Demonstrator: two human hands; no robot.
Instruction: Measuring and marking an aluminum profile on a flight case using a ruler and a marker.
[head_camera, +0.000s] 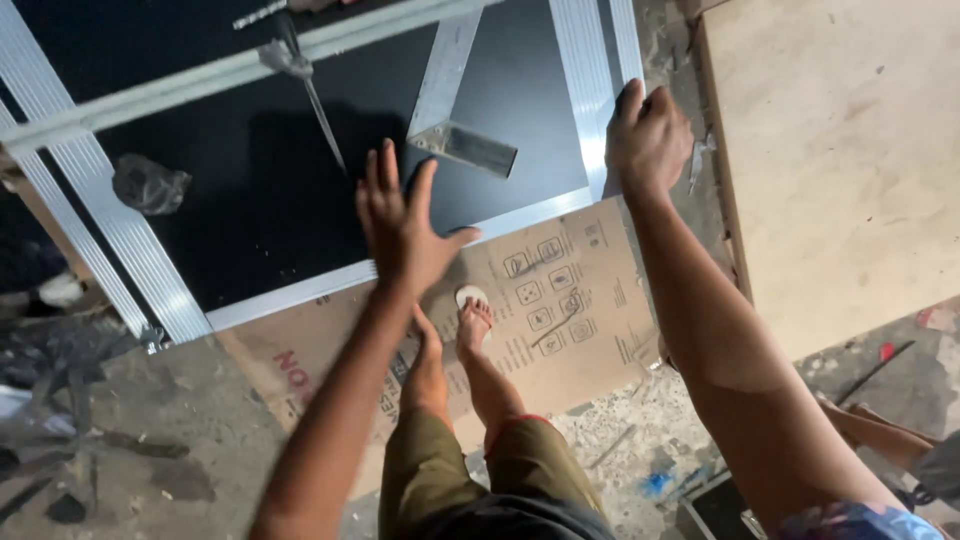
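Note:
A black panel (250, 190) framed in ribbed aluminium strips lies on the floor ahead of me. My left hand (400, 225) hovers flat with fingers spread over the panel's near edge strip (300, 290), holding nothing. My right hand (648, 135) grips the right side strip (585, 90) near the panel's near right corner. A short aluminium angle piece (462, 145) lies on the black surface between my hands. A long loose aluminium bar (230, 70) crosses the panel's far part.
A flattened cardboard sheet (560, 300) lies under the panel, with my bare feet on it. A plywood board (850, 150) is at the right. A crumpled plastic scrap (148, 185) sits on the panel. Another person's legs (880, 430) show at far right. Debris covers the concrete floor.

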